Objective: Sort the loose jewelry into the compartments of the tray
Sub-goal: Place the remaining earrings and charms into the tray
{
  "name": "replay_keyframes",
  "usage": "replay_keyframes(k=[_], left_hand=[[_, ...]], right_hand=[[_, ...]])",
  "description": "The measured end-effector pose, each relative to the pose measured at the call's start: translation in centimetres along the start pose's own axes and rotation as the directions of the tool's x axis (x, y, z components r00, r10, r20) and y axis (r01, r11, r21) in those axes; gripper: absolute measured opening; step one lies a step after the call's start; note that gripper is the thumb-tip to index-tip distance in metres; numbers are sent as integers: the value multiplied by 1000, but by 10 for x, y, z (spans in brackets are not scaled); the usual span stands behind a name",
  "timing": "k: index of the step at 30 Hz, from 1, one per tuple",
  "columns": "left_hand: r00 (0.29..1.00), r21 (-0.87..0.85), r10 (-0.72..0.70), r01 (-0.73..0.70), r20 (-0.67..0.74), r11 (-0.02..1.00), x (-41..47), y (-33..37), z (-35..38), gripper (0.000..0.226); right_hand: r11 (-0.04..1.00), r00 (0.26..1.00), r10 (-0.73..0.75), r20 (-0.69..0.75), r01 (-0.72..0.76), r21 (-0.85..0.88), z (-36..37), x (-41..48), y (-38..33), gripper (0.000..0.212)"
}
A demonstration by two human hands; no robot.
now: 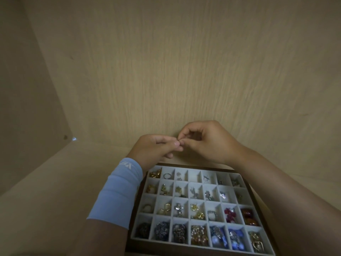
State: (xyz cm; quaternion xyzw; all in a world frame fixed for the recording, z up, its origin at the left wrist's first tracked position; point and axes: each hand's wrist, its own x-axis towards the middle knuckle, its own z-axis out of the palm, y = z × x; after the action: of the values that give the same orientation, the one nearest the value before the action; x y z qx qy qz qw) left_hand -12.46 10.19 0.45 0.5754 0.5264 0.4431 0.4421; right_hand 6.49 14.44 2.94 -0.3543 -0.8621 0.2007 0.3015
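Left hand (pixel 156 148) and right hand (pixel 206 143) are above the tray's (pixel 184 245) far edge. Fingers are curled and the tips meet, pinching a tiny piece (pixel 180 141) too small to identify. The tray sits on the desk (pixel 55 200), most compartments holding jewelry (pixel 228 213). Light-blue sleeve (pixel 118 193) on left wrist, white lettering unreadable.

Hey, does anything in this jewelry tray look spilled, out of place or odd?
Nothing stands out. The tray sits flat and each piece lies inside a compartment; only the middle compartment of the far row looks empty. The left hand and right hand pinch a tiny item I cannot identify.
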Motion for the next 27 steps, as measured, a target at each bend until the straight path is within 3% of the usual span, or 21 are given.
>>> replay_keyframes(k=[7, 12, 17, 27], left_hand=[[1000, -6, -7, 7, -30, 1000, 2, 0, 5, 16], [999, 216, 26, -34, 39, 976, 4, -4, 12, 7], [991, 523, -3, -69, 136, 850, 9, -16, 18, 15], [984, 610, 7, -116, 178, 784, 12, -22, 21, 21]], right_hand=[[993, 998, 57, -12, -55, 102, -5, -5, 2, 6], [987, 985, 97, 142, -77, -138, -13, -18, 8, 5], [965, 944, 134, 300, -55, -257, -6, -31, 12, 4], [937, 952, 113, 285, -6, -351, 9, -33, 12, 6]])
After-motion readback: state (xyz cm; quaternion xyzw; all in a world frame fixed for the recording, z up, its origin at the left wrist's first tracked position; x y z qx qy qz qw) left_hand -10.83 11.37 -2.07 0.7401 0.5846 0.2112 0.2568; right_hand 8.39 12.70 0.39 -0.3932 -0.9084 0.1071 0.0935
